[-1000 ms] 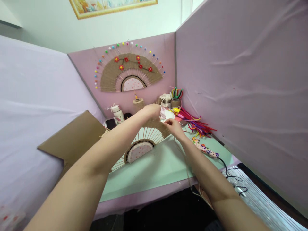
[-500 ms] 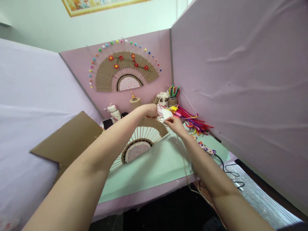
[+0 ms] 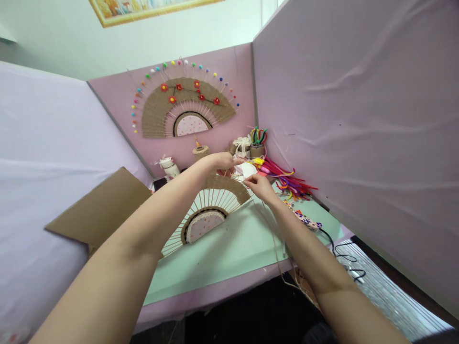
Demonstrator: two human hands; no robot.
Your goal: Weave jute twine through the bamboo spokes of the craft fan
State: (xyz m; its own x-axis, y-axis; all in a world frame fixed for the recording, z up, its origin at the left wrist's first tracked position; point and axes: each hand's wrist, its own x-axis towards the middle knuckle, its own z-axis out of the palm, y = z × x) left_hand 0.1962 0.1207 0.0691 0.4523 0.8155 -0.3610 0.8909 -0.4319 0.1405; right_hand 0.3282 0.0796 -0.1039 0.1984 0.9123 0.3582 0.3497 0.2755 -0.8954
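A half-made fan of thin wooden sticks [image 3: 211,203] lies on the mint-green mat [image 3: 233,253], with a band of jute twine woven along its outer arc and a pink dotted half-disc at its base. My left hand [image 3: 218,161] rests closed on the fan's far rim. My right hand [image 3: 258,184] pinches a strand of jute twine [image 3: 274,239] at the fan's right end; the strand trails down over the table edge.
A finished fan with red flowers and coloured beads [image 3: 186,102] hangs on the pink back wall. Coloured pipe cleaners [image 3: 287,179], a twine spool [image 3: 201,150], a small bottle [image 3: 168,167] and a patterned glue gun [image 3: 304,220] with black cord sit around the mat. Brown cardboard [image 3: 100,210] lies left.
My view shifted slightly down and left. Both hands stay at the fan's far rim, with my left hand's fingers moved a little along the woven band.
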